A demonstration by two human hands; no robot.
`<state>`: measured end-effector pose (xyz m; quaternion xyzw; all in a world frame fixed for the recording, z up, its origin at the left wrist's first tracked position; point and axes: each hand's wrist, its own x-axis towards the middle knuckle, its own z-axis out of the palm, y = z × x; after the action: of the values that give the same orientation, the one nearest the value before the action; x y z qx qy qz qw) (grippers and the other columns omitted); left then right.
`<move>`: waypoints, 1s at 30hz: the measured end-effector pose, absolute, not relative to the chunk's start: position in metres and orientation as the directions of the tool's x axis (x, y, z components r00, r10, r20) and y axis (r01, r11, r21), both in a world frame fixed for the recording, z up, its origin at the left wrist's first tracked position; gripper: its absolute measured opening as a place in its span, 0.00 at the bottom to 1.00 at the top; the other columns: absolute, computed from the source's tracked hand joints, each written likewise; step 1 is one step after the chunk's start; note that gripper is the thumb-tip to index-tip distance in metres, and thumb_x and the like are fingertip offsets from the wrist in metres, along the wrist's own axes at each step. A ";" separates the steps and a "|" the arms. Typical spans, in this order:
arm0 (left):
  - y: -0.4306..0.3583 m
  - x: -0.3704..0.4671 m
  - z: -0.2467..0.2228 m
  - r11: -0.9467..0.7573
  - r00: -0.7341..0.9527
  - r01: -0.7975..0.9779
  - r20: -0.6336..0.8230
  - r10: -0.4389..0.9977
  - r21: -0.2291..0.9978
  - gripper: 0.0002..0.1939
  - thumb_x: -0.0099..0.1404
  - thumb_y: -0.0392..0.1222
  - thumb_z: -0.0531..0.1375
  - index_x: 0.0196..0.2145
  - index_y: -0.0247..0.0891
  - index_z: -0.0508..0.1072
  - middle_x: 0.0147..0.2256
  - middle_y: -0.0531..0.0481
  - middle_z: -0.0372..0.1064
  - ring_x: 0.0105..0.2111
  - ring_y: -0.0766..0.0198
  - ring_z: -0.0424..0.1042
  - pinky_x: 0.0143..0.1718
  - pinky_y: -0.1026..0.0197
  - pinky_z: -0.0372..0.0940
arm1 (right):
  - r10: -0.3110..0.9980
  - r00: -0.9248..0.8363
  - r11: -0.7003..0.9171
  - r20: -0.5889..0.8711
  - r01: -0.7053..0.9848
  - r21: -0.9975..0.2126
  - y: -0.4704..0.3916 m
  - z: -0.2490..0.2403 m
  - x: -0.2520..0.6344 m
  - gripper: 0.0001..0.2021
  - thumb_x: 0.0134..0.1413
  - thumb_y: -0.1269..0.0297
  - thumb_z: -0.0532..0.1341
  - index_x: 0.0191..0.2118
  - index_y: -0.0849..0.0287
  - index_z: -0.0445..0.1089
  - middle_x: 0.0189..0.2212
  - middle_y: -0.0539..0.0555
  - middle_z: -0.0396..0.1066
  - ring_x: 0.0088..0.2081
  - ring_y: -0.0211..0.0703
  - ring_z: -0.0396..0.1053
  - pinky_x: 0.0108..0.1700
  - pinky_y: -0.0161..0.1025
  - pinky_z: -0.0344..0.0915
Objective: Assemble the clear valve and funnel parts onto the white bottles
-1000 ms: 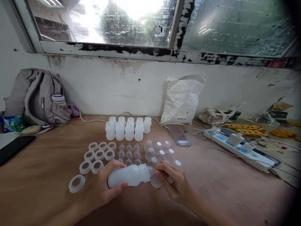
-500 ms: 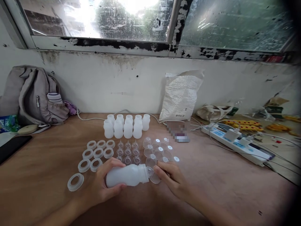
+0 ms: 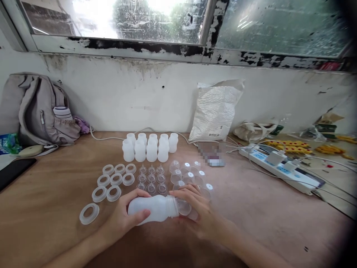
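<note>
A frosted white baby bottle (image 3: 150,209) lies nearly level above the table, its threaded neck end pointing right. My left hand (image 3: 129,212) is closed around the bottle's base end, thumb across the near side. At the neck end, my right hand (image 3: 195,210) has its fingers over the top and its thumb below, closed about the collar. Clear domed caps (image 3: 175,178) stand behind that hand and are partly hidden by it. Clear teats (image 3: 151,178) sit in rows behind the bottle. Whitish collar rings (image 3: 103,181) lie to the left, one ring (image 3: 89,213) nearest me.
Several upright white bottles (image 3: 152,150) stand towards the wall. At the left are a grey backpack (image 3: 39,108) and a black phone (image 3: 15,173). A silvery mailer bag (image 3: 213,111) leans on the wall. A power strip (image 3: 279,169) with cables lies at the right.
My right hand has gone from a pinch at the clear piece in the bottle's mouth to a wider grip around the neck end. The bottle has shifted slightly right.
</note>
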<state>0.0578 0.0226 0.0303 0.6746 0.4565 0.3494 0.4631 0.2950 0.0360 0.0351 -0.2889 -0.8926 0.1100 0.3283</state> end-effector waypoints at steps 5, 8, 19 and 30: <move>0.019 0.056 0.029 -0.256 0.379 0.351 0.113 0.919 0.901 0.16 0.52 0.48 0.60 0.38 0.42 0.66 0.33 0.52 0.65 0.30 0.65 0.65 0.29 0.65 0.61 | 0.615 -0.590 0.787 0.523 0.490 -0.374 0.037 0.035 0.294 0.15 0.51 0.51 0.56 0.32 0.59 0.64 0.24 0.52 0.65 0.30 0.43 0.59 0.36 0.43 0.56; 0.018 0.055 0.032 -0.394 0.394 0.389 0.237 0.888 0.833 0.17 0.51 0.46 0.61 0.39 0.43 0.65 0.37 0.51 0.65 0.36 0.62 0.65 0.36 0.62 0.62 | 0.636 -0.596 0.772 0.490 0.507 -0.384 0.037 0.035 0.295 0.17 0.53 0.50 0.52 0.35 0.59 0.64 0.26 0.53 0.65 0.31 0.43 0.59 0.39 0.44 0.55; 0.015 0.060 0.029 -0.368 0.334 0.431 0.233 0.913 0.824 0.15 0.53 0.44 0.61 0.38 0.42 0.64 0.35 0.52 0.64 0.32 0.64 0.66 0.31 0.65 0.63 | 0.673 -0.579 0.738 0.460 0.562 -0.372 0.033 0.041 0.292 0.11 0.54 0.61 0.53 0.43 0.57 0.62 0.32 0.53 0.69 0.38 0.46 0.61 0.46 0.47 0.50; 0.011 0.055 0.015 -0.741 0.413 0.385 0.616 0.671 0.550 0.20 0.53 0.38 0.62 0.44 0.40 0.62 0.38 0.48 0.64 0.37 0.63 0.68 0.35 0.61 0.67 | 0.679 -0.589 0.733 0.437 0.514 -0.445 0.028 0.042 0.289 0.15 0.50 0.51 0.54 0.30 0.60 0.65 0.21 0.49 0.60 0.26 0.39 0.56 0.38 0.44 0.52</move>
<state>0.0545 0.0115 0.0153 0.8244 0.3202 0.4372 0.1638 0.2887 0.0280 0.0415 -0.3386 -0.8809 0.1371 0.3010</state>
